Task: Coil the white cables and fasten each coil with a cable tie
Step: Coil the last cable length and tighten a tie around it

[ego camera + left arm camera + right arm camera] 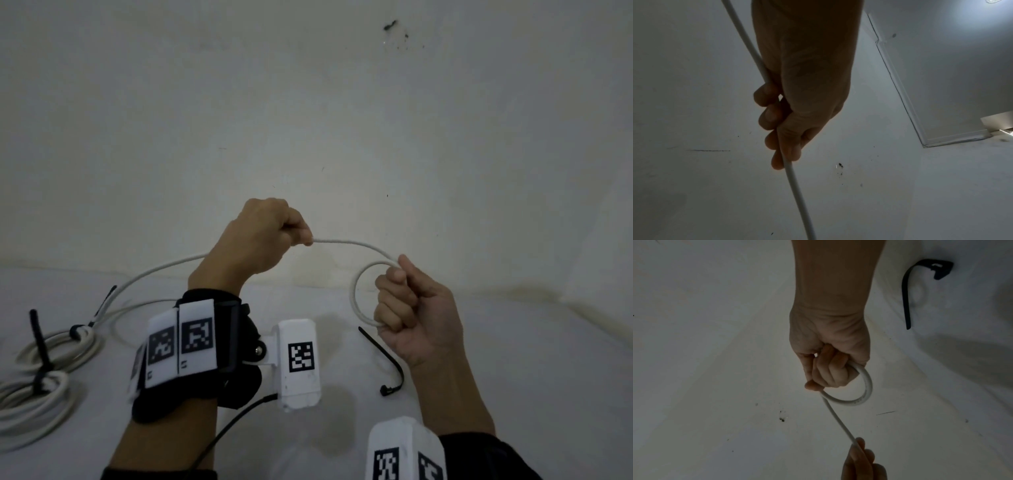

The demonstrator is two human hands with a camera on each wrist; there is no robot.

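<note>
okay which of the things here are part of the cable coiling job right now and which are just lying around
In use:
left hand, gripping the white cable
right hand, holding the first loop
loose black cable tie on the white surface, likely next

Lying about:
two tied cable coils at far left
wall behind

I see white cable (346, 244) w/ one small loop, raised above loose black tie (383, 359); two tied coils (51, 346) lie far left of that tie.

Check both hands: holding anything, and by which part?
Both grip one white cable: right hand holds its small first loop closed; left hand grips the straight run feeding it.
</note>
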